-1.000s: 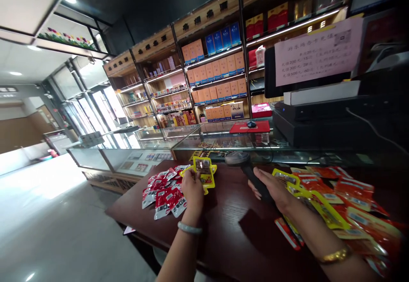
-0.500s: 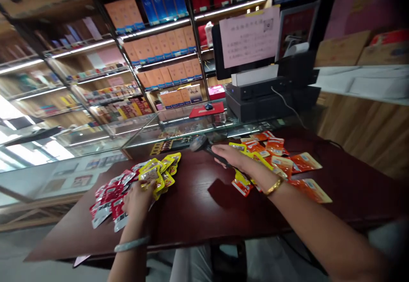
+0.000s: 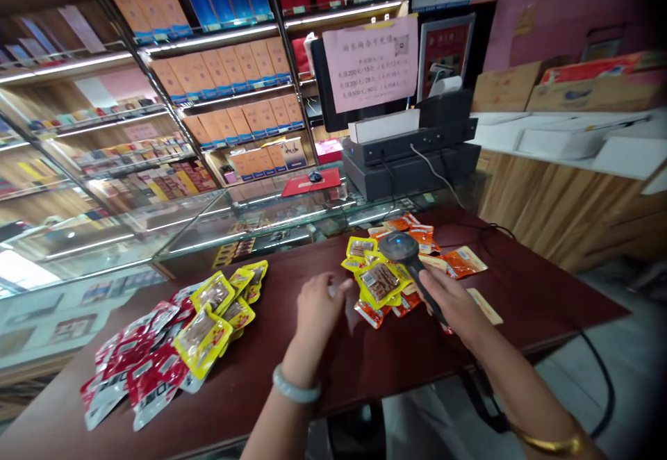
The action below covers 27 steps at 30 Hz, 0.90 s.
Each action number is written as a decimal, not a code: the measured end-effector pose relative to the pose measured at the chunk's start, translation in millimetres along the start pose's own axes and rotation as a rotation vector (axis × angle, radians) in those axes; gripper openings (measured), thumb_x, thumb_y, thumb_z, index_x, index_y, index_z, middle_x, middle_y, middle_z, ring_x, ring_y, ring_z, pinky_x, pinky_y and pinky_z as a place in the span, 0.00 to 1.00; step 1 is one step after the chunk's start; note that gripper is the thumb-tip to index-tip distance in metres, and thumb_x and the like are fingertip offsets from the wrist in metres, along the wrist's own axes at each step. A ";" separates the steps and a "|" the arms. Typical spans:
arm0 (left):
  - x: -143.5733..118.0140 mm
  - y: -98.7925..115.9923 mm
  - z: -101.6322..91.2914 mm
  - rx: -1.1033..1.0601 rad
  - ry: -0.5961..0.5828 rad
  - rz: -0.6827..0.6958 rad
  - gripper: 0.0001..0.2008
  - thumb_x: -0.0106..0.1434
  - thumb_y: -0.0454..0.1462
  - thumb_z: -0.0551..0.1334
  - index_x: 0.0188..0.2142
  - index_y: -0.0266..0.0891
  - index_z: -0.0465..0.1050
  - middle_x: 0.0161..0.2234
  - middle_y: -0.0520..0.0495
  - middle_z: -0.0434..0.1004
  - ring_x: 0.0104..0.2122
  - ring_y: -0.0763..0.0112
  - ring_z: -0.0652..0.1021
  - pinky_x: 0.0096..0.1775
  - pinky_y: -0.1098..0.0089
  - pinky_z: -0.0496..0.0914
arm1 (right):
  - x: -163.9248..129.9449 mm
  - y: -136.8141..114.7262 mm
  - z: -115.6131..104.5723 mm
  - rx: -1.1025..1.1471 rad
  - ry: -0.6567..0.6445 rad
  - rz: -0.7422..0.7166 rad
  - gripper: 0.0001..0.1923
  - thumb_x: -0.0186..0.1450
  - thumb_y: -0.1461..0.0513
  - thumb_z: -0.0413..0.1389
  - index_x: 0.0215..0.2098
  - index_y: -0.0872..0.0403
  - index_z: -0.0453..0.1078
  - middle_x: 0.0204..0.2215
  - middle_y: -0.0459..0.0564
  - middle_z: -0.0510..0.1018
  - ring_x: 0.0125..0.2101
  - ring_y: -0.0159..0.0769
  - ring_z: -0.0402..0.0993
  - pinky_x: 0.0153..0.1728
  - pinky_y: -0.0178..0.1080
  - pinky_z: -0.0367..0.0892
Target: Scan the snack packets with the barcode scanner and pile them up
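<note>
My right hand [image 3: 452, 301] grips a black barcode scanner [image 3: 407, 254], its head over a heap of yellow and orange snack packets [image 3: 382, 281] on the dark red table [image 3: 375, 356]. My left hand [image 3: 319, 307] hovers open and empty over the table, fingers reaching toward that heap, just left of it. Farther left lie several yellow packets [image 3: 212, 319] and red packets [image 3: 140, 370] in a spread pile.
A glass display counter [image 3: 250, 227] runs behind the table. A black cash register with a monitor and a pink paper notice [image 3: 371, 64] stands at the back. Shelves of orange and blue boxes [image 3: 224, 64] line the wall. The scanner's cable [image 3: 594, 370] hangs off the right edge.
My left hand let go of the yellow packet on the left pile and moved right, empty, toward the right heap. The scanner swung over that heap. The view turned right and down.
</note>
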<state>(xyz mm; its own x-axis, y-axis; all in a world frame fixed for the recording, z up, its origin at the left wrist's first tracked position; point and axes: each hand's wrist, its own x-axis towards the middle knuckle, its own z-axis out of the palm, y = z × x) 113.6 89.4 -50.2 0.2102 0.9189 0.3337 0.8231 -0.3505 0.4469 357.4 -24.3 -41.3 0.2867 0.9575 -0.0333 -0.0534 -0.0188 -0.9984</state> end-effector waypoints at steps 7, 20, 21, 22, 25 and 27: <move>20.0 42.9 42.5 -0.048 -0.168 -0.041 0.07 0.64 0.40 0.59 0.34 0.41 0.74 0.35 0.40 0.80 0.34 0.62 0.77 0.33 0.69 0.62 | -31.2 26.0 -11.0 -0.062 0.046 0.020 0.28 0.65 0.42 0.55 0.55 0.46 0.72 0.25 0.46 0.71 0.26 0.39 0.67 0.24 0.38 0.63; -15.0 -40.9 -8.1 -0.844 0.207 -0.386 0.14 0.62 0.49 0.57 0.31 0.41 0.63 0.19 0.58 0.67 0.15 0.77 0.68 0.21 0.75 0.63 | -66.1 20.8 49.9 -0.076 -0.198 0.010 0.32 0.64 0.42 0.56 0.59 0.50 0.72 0.61 0.57 0.72 0.62 0.55 0.64 0.62 0.55 0.59; -20.3 -47.6 -13.2 -0.849 0.225 -0.396 0.14 0.62 0.49 0.57 0.31 0.41 0.63 0.19 0.58 0.67 0.15 0.76 0.68 0.21 0.75 0.63 | -66.6 19.7 60.8 -0.073 -0.237 -0.001 0.32 0.63 0.42 0.57 0.58 0.51 0.72 0.61 0.58 0.73 0.62 0.55 0.63 0.63 0.56 0.56; -25.7 -54.3 -17.7 -0.849 0.237 -0.408 0.13 0.62 0.49 0.56 0.31 0.41 0.62 0.18 0.58 0.66 0.16 0.76 0.68 0.21 0.75 0.63 | -67.0 18.4 71.5 -0.068 -0.262 -0.005 0.32 0.63 0.42 0.57 0.58 0.51 0.73 0.60 0.58 0.73 0.62 0.55 0.63 0.64 0.57 0.54; -40.0 -72.7 -28.9 -0.775 0.271 -0.431 0.12 0.63 0.47 0.56 0.32 0.41 0.63 0.17 0.58 0.64 0.16 0.76 0.67 0.21 0.76 0.60 | -69.3 14.0 99.8 -0.023 -0.327 0.014 0.31 0.62 0.41 0.58 0.55 0.50 0.75 0.57 0.58 0.76 0.62 0.57 0.64 0.63 0.57 0.55; -47.4 -82.2 -35.7 -0.700 0.287 -0.439 0.11 0.63 0.46 0.56 0.32 0.41 0.64 0.17 0.58 0.64 0.16 0.77 0.67 0.21 0.76 0.59 | -71.9 11.3 114.0 0.027 -0.364 0.071 0.32 0.61 0.40 0.58 0.56 0.49 0.75 0.54 0.58 0.79 0.58 0.57 0.68 0.62 0.58 0.58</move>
<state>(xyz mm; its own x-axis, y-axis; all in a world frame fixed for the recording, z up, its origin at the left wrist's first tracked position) 17.1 68.2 -73.0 -0.2687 0.9488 0.1660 0.2659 -0.0926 0.9596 227.1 -60.5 -44.9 -0.0770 0.9939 -0.0790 -0.0873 -0.0856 -0.9925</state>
